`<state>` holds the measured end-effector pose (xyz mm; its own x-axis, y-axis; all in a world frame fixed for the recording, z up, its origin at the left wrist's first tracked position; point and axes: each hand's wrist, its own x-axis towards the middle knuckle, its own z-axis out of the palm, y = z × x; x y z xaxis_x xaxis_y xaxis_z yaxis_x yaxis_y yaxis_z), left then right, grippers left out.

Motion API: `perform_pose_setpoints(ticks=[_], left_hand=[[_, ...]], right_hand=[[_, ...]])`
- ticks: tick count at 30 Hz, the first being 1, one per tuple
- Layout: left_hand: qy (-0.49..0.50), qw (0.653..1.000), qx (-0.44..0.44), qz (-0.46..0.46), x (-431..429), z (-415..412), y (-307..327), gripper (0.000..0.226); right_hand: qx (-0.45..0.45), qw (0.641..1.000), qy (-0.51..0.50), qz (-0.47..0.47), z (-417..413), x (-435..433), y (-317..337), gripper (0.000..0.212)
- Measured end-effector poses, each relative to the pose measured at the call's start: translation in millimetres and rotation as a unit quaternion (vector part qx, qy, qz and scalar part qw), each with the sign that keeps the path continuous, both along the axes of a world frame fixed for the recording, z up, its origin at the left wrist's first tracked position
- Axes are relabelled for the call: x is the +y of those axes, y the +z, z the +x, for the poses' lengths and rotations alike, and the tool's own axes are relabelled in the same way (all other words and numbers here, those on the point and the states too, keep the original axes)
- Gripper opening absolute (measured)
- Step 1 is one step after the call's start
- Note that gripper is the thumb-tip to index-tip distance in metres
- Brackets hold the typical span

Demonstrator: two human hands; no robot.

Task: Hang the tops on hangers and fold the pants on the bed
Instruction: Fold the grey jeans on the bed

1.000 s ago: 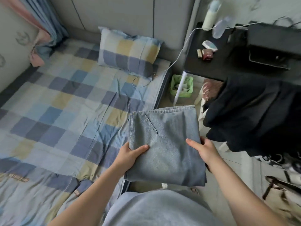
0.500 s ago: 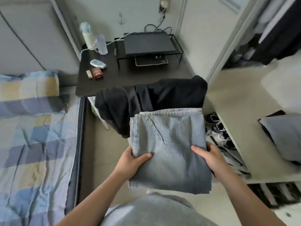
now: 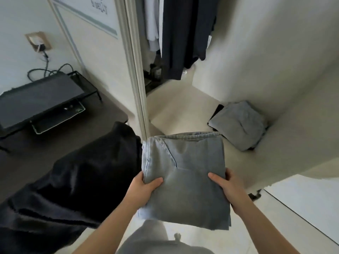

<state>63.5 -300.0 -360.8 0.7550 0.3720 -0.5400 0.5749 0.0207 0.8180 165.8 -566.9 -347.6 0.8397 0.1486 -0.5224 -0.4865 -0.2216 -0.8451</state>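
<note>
While left hand [image 3: 145,187] and right hand [image 3: 227,186] grip the folded jeans [image 3: 185,178], a grey folded pile [image 3: 238,125] lies at 1 o'clock; black garment [image 3: 73,180] at 9 o'clock probably awaits hanging.

Soft, dim daylight, no glare; wide-angle bending at the edges (slightly blurred throughout)

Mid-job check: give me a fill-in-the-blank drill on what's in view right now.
The left hand and right hand grip folded light ___ jeans.
A folded grey garment lies on the shelf to the jeans' ___.
Beyond the shelf, dark clothes ___ down.
Missing: blue; right; hang.
</note>
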Motion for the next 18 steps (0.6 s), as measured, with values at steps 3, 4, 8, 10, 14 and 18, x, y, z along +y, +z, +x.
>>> perform_pose_setpoints(ticks=[3,4,8,10,14,18], left_hand=[[-0.020,1.000,0.010,0.012,11,64,-11,0.034],[-0.027,1.000,0.008,0.014,16,88,-14,0.038],[-0.074,0.997,0.017,0.033,28,173,-21,0.047],[-0.096,0.994,0.030,0.042,36,211,-26,0.035],[-0.148,0.983,0.065,0.091,55,288,-47,0.052],[-0.193,0.969,0.099,0.120,69,343,-73,0.054]], right_hand=[[-0.008,0.999,-0.040,0.007,35,10,-8,0.050],[-0.010,0.998,-0.056,0.007,49,14,-11,0.046],[-0.022,0.992,-0.122,-0.036,102,31,-22,0.036],[-0.016,0.987,-0.152,-0.059,127,39,-33,0.037],[0.013,0.980,-0.185,-0.066,175,58,-57,0.034],[0.052,0.976,-0.194,-0.084,209,69,-92,0.034]])
